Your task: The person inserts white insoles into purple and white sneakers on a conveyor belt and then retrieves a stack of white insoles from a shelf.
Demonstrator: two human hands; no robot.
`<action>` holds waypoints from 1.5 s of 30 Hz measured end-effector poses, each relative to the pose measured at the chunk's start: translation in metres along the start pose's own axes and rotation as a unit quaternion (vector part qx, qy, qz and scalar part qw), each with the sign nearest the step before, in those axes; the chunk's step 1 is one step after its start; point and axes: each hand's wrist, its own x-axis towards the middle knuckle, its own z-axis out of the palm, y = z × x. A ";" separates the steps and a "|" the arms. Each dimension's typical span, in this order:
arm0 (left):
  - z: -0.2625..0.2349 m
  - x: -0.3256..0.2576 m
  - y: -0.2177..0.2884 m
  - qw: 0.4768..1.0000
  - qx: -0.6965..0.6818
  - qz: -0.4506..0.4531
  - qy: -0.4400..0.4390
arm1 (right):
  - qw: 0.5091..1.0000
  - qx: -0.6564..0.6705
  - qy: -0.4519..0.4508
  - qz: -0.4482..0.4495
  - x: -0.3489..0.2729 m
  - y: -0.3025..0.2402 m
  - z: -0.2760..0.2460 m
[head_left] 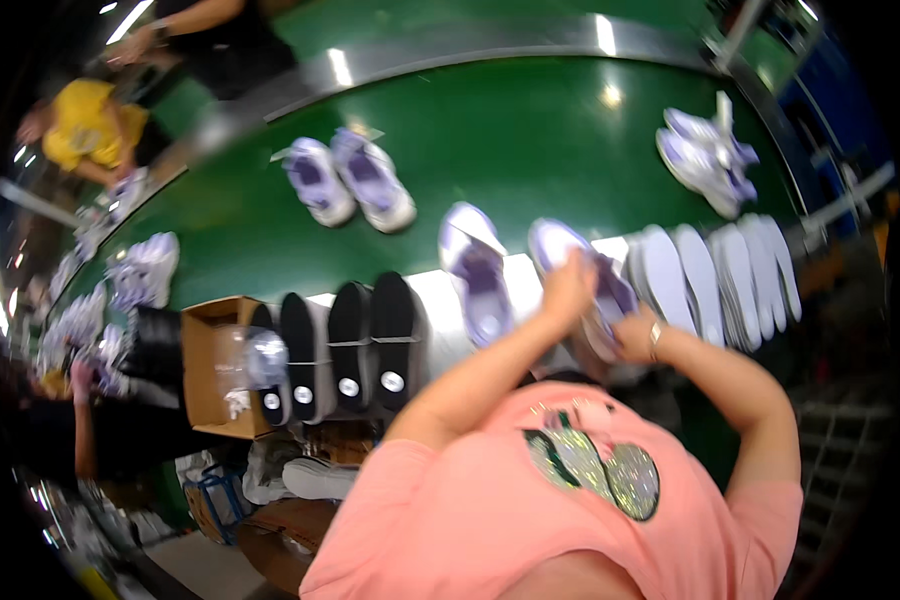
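A lilac-and-white sneaker is in front of me at the near edge of the green table, between my two hands. My left hand is closed on its upper near the tongue. Against the side by the heel, my right hand grips the same shoe; its fingertips are partly hidden in the opening. The matching sneaker lies just left of my left hand, its opening facing up. White insoles stand in a row to the right of my right hand.
Black insoles banded in stacks sit left, beside a cardboard box holding clear plastic. Farther out on the green table rest one sneaker pair and another. A person in yellow works at the far left.
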 end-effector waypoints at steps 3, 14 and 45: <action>0.012 0.002 -0.023 0.984 -0.029 0.125 0.125 | 0.999 0.041 -0.007 0.010 -0.006 -0.012 -0.010; -0.017 0.007 -0.004 0.987 -0.159 -0.011 0.019 | 0.997 0.082 -0.001 0.014 -0.014 -0.021 -0.021; -0.137 0.048 -0.014 0.942 0.316 -0.068 0.094 | 0.831 0.258 0.468 -0.155 -0.011 -0.003 -0.059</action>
